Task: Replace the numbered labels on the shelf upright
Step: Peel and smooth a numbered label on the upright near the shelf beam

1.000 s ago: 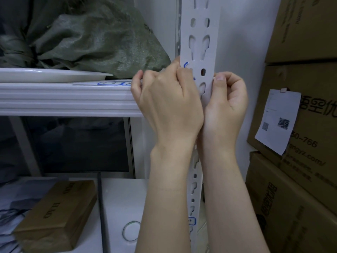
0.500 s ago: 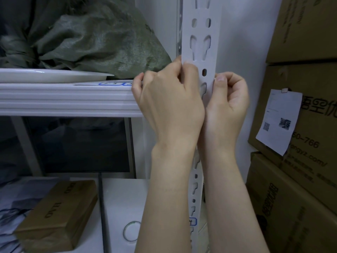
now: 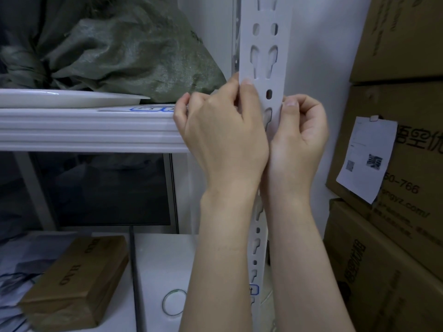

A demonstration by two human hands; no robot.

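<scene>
pinching white slotted upright point(image 3: 265, 32), left hand point(image 3: 223, 135), blue-edged label point(image 3: 253, 289) below

Matt white painted metal shelf upright point(image 3: 263, 68), smooth ribbed white metal shelf beam point(image 3: 84, 130), coarse green woven sack point(image 3: 134, 49), glossy white plate point(image 3: 60, 98), matt brown cardboard boxes point(image 3: 395, 44), thin white paper slip point(image 3: 364, 159), dull kraft-brown carton point(image 3: 72, 283), blue-edged paper label point(image 3: 253, 289)
</scene>
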